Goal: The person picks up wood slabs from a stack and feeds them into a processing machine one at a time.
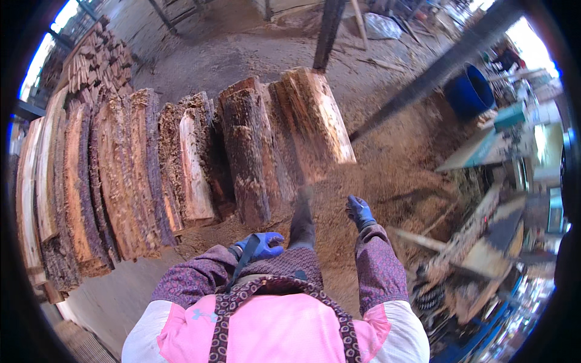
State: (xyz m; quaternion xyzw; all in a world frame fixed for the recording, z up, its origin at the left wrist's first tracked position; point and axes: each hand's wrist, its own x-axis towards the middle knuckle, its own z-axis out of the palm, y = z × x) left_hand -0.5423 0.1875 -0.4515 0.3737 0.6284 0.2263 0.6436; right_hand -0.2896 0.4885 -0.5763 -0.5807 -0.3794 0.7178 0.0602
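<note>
Logs (130, 175), split and rough with bark, lie side by side in a row from the far left to the middle of the scene. At the row's right end, a broad pale-sided log (318, 121) leans beside a darker bark-covered log (245, 151). The person's left hand (261, 245), in a blue glove, hangs near the body, just short of the darker log's near end. Its fingers are loosely curled with a narrow gap, and nothing shows in them. The right hand (361, 212), also gloved, is out to the right over the sawdust (393, 187), apart from the pale log; its fingers are bent and slightly parted, with no object visible.

The step in hand looks like standing or walking beside the row, with no wood held. A grip on the end log would call for stepping closer, spreading both hands wide and keeping the leg (302, 227) clear of its near end. To the far right stand a slanting post (436, 71) and a blue barrel (469, 91).
</note>
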